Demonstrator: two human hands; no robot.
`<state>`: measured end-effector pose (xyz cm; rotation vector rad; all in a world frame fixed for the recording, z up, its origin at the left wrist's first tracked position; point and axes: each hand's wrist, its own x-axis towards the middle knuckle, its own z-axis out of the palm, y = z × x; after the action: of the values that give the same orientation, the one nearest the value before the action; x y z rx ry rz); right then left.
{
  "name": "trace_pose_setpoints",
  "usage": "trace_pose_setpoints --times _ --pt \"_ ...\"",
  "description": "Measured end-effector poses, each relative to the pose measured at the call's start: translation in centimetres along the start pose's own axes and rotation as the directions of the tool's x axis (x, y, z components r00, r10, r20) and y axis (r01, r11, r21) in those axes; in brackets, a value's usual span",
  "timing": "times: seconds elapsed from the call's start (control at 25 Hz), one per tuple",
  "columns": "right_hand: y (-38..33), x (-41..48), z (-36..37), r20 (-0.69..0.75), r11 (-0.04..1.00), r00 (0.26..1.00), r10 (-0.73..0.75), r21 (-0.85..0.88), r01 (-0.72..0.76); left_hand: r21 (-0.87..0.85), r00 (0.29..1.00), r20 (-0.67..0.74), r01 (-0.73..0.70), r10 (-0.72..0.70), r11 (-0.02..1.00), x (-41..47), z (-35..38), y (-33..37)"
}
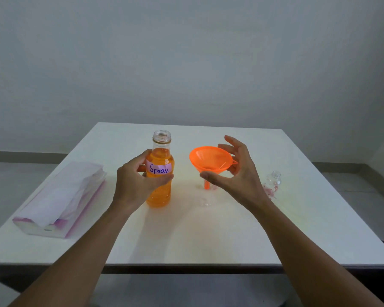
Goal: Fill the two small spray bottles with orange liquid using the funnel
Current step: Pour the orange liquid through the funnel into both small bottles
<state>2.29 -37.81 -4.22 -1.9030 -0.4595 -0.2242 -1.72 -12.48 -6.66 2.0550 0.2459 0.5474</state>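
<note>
a white table stands before a pale wall, and both bare forearms reach in from the near edge. the left hand is wrapped around the middle of a clear bottle of orange liquid, thumb across the front just below a pink label that reads "spray", fingers behind it. the bottle stands upright on the table with its cap off and its mouth open, the orange liquid reaching up to the shoulder. just to the right of it an orange funnel sits upright with its wide bowl facing up and its narrow spout going down into a small clear spray bottle on the table; that little bottle is so washed out by glare that its outline can barely be made out. the right hand is spread loosely around the funnel, thumb low in front and fingers curled at the far right rim near the funnel's small tab, and it seems to be touching the rim lightly rather than clamping it, though the contact is hard to judge. a second small clear bottle, open-topped and printed with pink flowers, stands farther right behind the right wrist. a pack of tissues in pink-edged wrapping lies on the left side of the table.
</note>
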Motion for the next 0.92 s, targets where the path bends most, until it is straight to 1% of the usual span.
trace_pose_setpoints --times 0.12,0.2,0.28,0.44,0.6,0.8,0.92 --pt "-1.0 0.5 -0.1 0.017 0.988 1.000 -0.021 -0.154 0.023 -0.041 0.999 0.046 -0.003 0.005 0.999 -0.6 -0.1 -0.1" --pt "-1.6 0.7 -0.4 0.047 0.979 0.999 0.011 -0.204 -0.002 -0.056 0.996 0.084 -0.036 0.041 0.998 -0.9 -0.3 0.0" --pt "-2.1 0.7 -0.7 0.082 0.968 0.995 0.050 -0.248 -0.028 -0.033 0.992 0.112 -0.061 0.064 0.998 -0.8 -0.7 0.5" --pt "-2.7 1.1 -1.5 0.146 0.942 0.983 0.110 -0.332 -0.056 0.132 0.974 0.198 -0.138 0.110 0.982 0.3 -1.9 2.4" --pt "-3.3 1.6 -2.3 0.177 0.928 0.973 0.149 -0.366 -0.076 0.260 0.951 0.271 -0.221 0.149 0.940 1.3 -3.2 3.8" --pt "-3.4 1.8 -2.9 0.211 0.898 0.963 0.168 -0.436 -0.061 0.460 0.930 0.339 -0.298 0.145 0.837 2.5 -4.1 4.9" --pt "-3.8 2.1 -3.4 0.237 0.876 0.956 0.173 -0.480 -0.040 0.541 0.925 0.358 -0.316 0.126 0.779 2.8 -4.1 5.5"
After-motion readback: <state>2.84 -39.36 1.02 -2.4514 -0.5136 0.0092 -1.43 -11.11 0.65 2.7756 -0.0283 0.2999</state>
